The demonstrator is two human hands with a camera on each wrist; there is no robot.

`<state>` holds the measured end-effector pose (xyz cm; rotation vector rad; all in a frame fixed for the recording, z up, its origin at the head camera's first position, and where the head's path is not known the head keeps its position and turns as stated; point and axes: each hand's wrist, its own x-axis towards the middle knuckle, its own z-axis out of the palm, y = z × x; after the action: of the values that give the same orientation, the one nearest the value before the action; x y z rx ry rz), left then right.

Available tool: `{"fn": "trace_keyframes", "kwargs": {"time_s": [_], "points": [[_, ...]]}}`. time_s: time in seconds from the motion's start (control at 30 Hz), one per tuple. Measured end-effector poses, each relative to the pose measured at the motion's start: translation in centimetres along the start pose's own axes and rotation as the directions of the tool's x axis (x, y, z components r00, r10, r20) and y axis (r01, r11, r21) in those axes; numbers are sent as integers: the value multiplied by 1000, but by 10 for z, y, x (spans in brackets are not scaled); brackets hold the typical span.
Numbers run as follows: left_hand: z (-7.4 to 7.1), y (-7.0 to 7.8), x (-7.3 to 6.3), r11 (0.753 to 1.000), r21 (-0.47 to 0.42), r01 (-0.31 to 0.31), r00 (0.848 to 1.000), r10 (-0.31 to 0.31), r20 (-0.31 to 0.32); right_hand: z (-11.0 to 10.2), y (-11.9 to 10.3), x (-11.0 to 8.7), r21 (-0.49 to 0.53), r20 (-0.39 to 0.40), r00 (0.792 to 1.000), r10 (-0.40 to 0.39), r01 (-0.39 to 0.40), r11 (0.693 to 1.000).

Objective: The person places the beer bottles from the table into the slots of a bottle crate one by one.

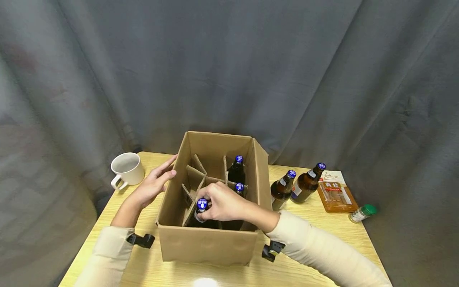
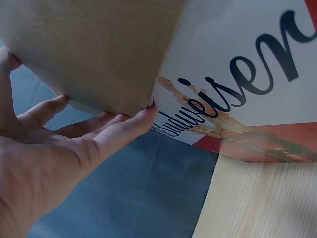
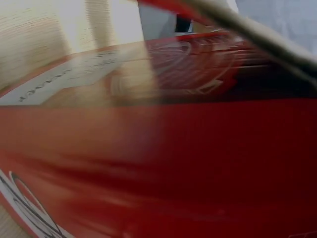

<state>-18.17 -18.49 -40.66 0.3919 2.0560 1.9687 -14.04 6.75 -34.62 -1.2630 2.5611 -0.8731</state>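
Note:
My right hand (image 1: 229,202) reaches into an upright, open-topped cardboard box (image 1: 208,245) and grips the neck of a dark beer bottle (image 1: 202,205) with a blue cap. That bottle stands in the box's front part, its lower body hidden by the front wall. Beside it, to the right, are two more blue-capped beer bottles (image 1: 236,171) in the divider's cells. My left hand (image 1: 152,187) touches the box's left wall, fingers extended along it. In the left wrist view its fingertips (image 2: 143,116) rest at the box's edge near the Budweiser lettering. The right wrist view shows the box's red printed side (image 3: 198,153), without the hand.
Cardboard dividers (image 1: 195,175) stand somewhat askew inside the box. On the wooden table (image 1: 287,271), two brown bottles (image 1: 305,185) stand right of the box, near an orange-brown packet (image 1: 335,195) and a green-capped jar (image 1: 362,214). A white mug (image 1: 130,169) is at the left.

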Motion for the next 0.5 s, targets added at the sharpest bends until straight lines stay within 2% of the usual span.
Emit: {"fn": "trace_keyframes", "kwargs": {"time_s": [0.07,0.23,0.37,0.5], "points": [[-2,1,0,1000,1,-5,1000,5,5,3,0,2,-16,51,999,15,-15,1000],[-2,2,4,999,-17,-37,999,38,31,11,-2,5,-148,143,988,53,-31,989],[-2,-1,2,999,-28,-43,999,43,20,15,-4,6,-232,162,984,69,-30,972],[-2,-4,0,998,-42,-44,999,45,16,18,-5,6,-258,170,980,102,-56,964]]}}
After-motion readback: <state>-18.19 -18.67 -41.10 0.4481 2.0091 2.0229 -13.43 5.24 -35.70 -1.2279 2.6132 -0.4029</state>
